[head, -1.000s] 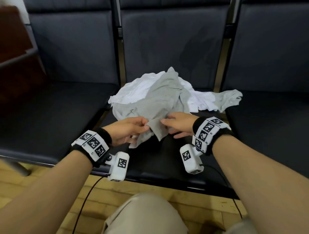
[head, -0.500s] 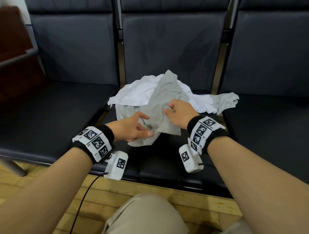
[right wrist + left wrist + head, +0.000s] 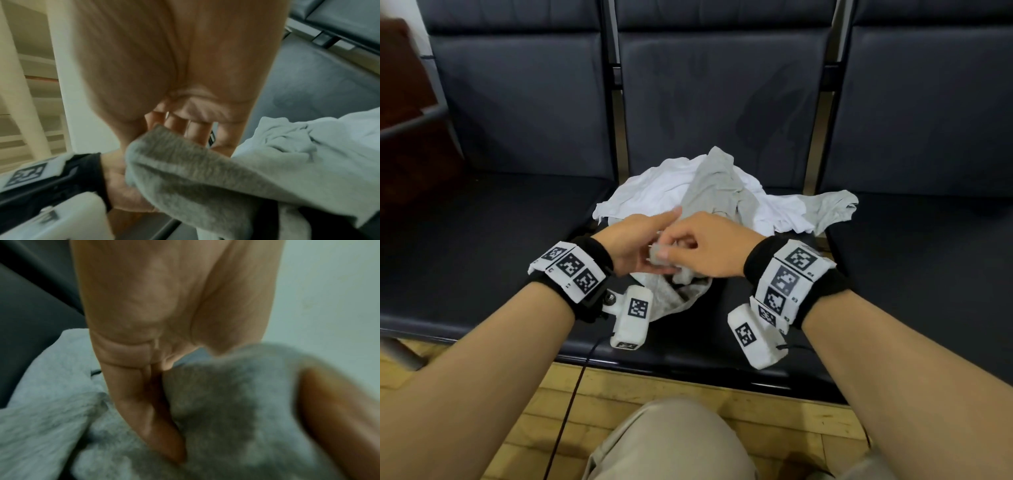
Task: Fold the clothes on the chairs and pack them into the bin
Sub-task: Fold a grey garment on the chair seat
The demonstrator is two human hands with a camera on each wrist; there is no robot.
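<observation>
A crumpled grey garment (image 3: 715, 185) lies on the middle chair seat, draped over a white garment (image 3: 654, 192). Both hands meet over its near part. My left hand (image 3: 633, 240) holds a bunched fold of the grey cloth, its index finger stretched out. My right hand (image 3: 705, 246) pinches the same fold between thumb and curled fingers. In the left wrist view the grey garment (image 3: 216, 402) presses against the left fingers (image 3: 144, 402). In the right wrist view the grey garment's (image 3: 195, 170) edge runs under the curled right fingers (image 3: 185, 126). No bin is in view.
Three dark padded chairs stand side by side; the left seat (image 3: 482, 240) and the right seat (image 3: 928, 257) are bare. Wooden floor (image 3: 619, 394) and a knee in beige trousers (image 3: 671, 445) lie below. Brown furniture (image 3: 407, 137) stands far left.
Both hands rose and came closer together, gathering the grey garment's near part into a bunch between them. The cloth's front edge has lifted off the seat.
</observation>
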